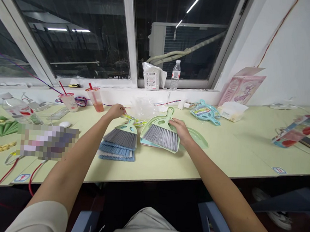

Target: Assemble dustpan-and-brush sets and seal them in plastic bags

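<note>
Right hand (182,131) clamped on green dustpan (148,125) with brush (161,136); left hand (115,112), grip unclear

Lt-yellow-green tabletop (253,151) under dark windows (92,30). Person's R hand (180,130) grips the R edge of a lt-green dustpan-&-brush set (162,130), grey bristles facing up. L hand (116,111) is at the far end of a yellow label strip (140,123), just behind stacked hand brushes (118,145): grey on top, blue & white below. Behind: 2 cups w/ red straws (95,99), water btl (175,76) on sill, pink box (243,87).
</note>
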Available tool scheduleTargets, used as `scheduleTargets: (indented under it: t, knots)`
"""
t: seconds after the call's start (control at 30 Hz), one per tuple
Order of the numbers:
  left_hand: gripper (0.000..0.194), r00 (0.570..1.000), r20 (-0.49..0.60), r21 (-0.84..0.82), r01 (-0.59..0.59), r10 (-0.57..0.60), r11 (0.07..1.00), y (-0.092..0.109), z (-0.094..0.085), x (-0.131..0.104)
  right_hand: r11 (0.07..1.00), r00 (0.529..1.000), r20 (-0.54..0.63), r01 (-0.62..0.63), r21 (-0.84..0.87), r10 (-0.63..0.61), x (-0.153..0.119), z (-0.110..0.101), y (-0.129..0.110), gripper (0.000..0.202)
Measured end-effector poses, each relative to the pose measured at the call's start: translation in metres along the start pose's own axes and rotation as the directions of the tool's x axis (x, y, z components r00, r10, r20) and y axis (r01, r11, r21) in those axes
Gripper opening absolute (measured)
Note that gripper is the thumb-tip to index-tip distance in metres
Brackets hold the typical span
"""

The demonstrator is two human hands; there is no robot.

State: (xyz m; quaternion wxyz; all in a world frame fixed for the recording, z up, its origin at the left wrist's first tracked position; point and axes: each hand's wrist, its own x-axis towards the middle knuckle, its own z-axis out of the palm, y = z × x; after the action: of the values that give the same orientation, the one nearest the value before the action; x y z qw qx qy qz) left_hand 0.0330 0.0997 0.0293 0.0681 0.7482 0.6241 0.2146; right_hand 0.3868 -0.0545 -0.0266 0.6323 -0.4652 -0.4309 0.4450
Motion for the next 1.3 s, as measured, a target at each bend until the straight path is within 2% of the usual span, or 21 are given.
scheduleTargets:
  t: [0.07, 0.13, 0.17, 0.2, 0.3, 0.37, 0.43, 0.5, 0.57, 0.6, 0.67, 0.73, 0.8, 0.83, 0.93, 1.0, 1.17, 1.3]
  knots:
    - [0.02, 0.976, -0.218, -0.086, -0.032, 0.012, 0.996, 0.006, -0.012, -0.006, 1.0, 1.0, 0.013, 0.006, -0.004, -0.006, -0.001, 0.001, 0.001, 0.038]
    - [0.019, 0.911, -0.41, -0.197, -0.126, 0.035, 0.972, 0.018, -0.023, -0.017, 0.999, 0.998, 0.064, 0.021, -0.028, -0.019, -0.002, 0.002, 0.002, 0.032]
    - [0.02, 0.883, -0.467, -0.265, -0.181, 0.038, 0.947, 0.028, -0.028, -0.024, 0.999, 0.995, 0.096, 0.033, -0.042, -0.029, -0.002, 0.003, 0.003, 0.029]
    - [0.021, 0.876, -0.482, -0.356, -0.226, 0.029, 0.907, 0.039, -0.032, -0.032, 0.997, 0.992, 0.123, 0.047, -0.055, -0.04, -0.002, 0.003, 0.004, 0.027]
    - [0.027, 0.928, -0.358, -0.642, -0.325, 0.103, 0.695, 0.08, -0.036, -0.064, 0.993, 0.987, 0.144, 0.08, -0.088, -0.066, -0.003, 0.004, 0.004, 0.025]
    - [0.028, 0.937, -0.283, -0.731, -0.35, 0.206, 0.585, 0.107, -0.033, -0.085, 0.992, 0.988, 0.134, 0.084, -0.09, -0.072, -0.003, 0.003, 0.003, 0.023]
    - [0.026, 0.932, -0.195, -0.75, -0.342, 0.305, 0.566, 0.128, -0.025, -0.102, 0.996, 0.989, 0.137, 0.064, -0.068, -0.054, -0.004, 0.003, 0.002, 0.021]
    - [0.024, 0.932, -0.093, -0.739, -0.3, 0.35, 0.603, 0.14, -0.013, -0.113, 0.999, 0.987, 0.16, 0.026, -0.039, -0.02, -0.005, 0.002, 0.001, 0.022]
    - [0.022, 0.933, -0.037, -0.673, -0.289, 0.359, 0.681, 0.143, -0.001, -0.119, 0.999, 0.986, 0.162, -0.033, -0.021, 0.036, -0.004, 0.002, 0.001, 0.023]
    - [0.02, 0.93, -0.043, -0.619, -0.311, 0.365, 0.721, 0.143, 0.005, -0.12, 0.998, 0.988, 0.142, -0.067, -0.017, 0.069, -0.004, 0.003, 0.001, 0.024]
    - [0.017, 0.912, -0.102, -0.497, -0.392, 0.396, 0.774, 0.14, 0.015, -0.121, 0.99, 0.987, 0.076, -0.138, -0.017, 0.139, -0.002, 0.003, 0.001, 0.03]
    - [0.014, 0.892, -0.147, -0.425, -0.447, 0.427, 0.787, 0.136, 0.022, -0.122, 0.983, 0.983, 0.012, -0.181, -0.028, 0.182, -0.001, 0.003, 0.0, 0.037]
    - [0.013, 0.895, -0.124, -0.44, -0.436, 0.428, 0.785, 0.134, 0.026, -0.123, 0.981, 0.982, -0.013, -0.191, -0.032, 0.191, 0.0, 0.002, -0.003, 0.037]
    - [0.014, 0.904, -0.092, -0.467, -0.41, 0.418, 0.783, 0.134, 0.027, -0.124, 0.982, 0.982, 0.01, -0.187, -0.031, 0.188, -0.001, 0.001, -0.004, 0.035]
    - [0.017, 0.925, 0.027, -0.541, -0.305, 0.379, 0.783, 0.134, 0.031, -0.126, 0.988, 0.969, 0.19, -0.157, -0.008, 0.155, -0.003, -0.001, -0.008, 0.031]
    - [0.02, 0.933, 0.079, -0.548, -0.254, 0.352, 0.797, 0.135, 0.034, -0.127, 0.989, 0.953, 0.266, -0.148, 0.001, 0.143, -0.005, -0.002, -0.008, 0.03]
    - [0.024, 0.945, 0.091, -0.534, -0.221, 0.315, 0.816, 0.136, 0.039, -0.127, 0.987, 0.972, 0.17, -0.156, -0.046, 0.162, 0.0, -0.003, -0.003, 0.028]
    - [0.026, 0.947, 0.067, -0.533, -0.231, 0.313, 0.814, 0.137, 0.04, -0.129, 0.979, 0.981, 0.058, -0.177, -0.101, 0.183, 0.005, -0.005, 0.0, 0.036]
